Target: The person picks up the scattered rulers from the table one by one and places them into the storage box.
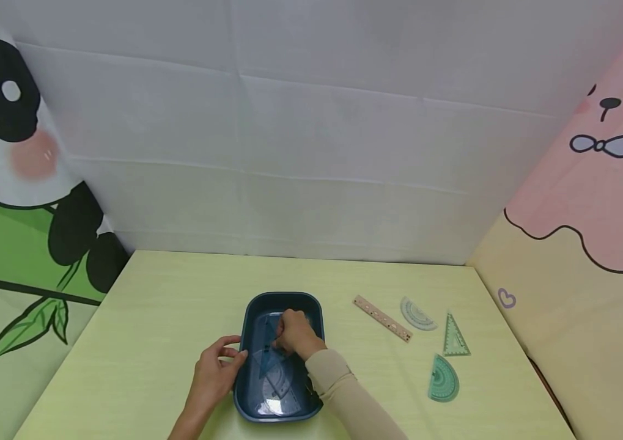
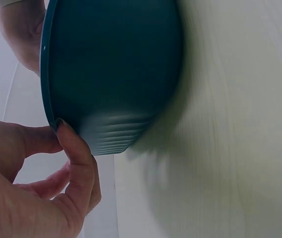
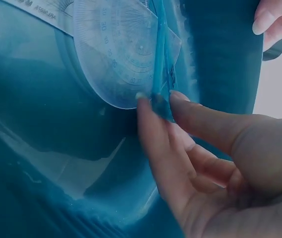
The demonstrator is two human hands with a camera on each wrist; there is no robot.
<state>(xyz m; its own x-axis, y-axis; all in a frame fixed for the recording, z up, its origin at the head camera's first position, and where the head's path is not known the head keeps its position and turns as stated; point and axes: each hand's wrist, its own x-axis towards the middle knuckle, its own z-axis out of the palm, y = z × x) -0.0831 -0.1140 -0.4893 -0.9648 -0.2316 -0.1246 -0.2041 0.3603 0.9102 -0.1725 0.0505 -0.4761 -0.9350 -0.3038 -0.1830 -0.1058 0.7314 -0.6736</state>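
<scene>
white glare inside the tray (image 1: 238,391)

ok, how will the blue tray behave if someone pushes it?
The blue tray is likely stiff: its rim looks unbent where the left hand pinches it. Probably slides rather than tips, given its broad floor. The clear protractor inside may skid, since that floor looks glossy.

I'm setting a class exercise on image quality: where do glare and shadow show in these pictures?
Head view: white glare inside the near end of the blue tray; left wrist: soft shadow on the table beside it; right wrist: pale reflections on its inner surface.
</scene>
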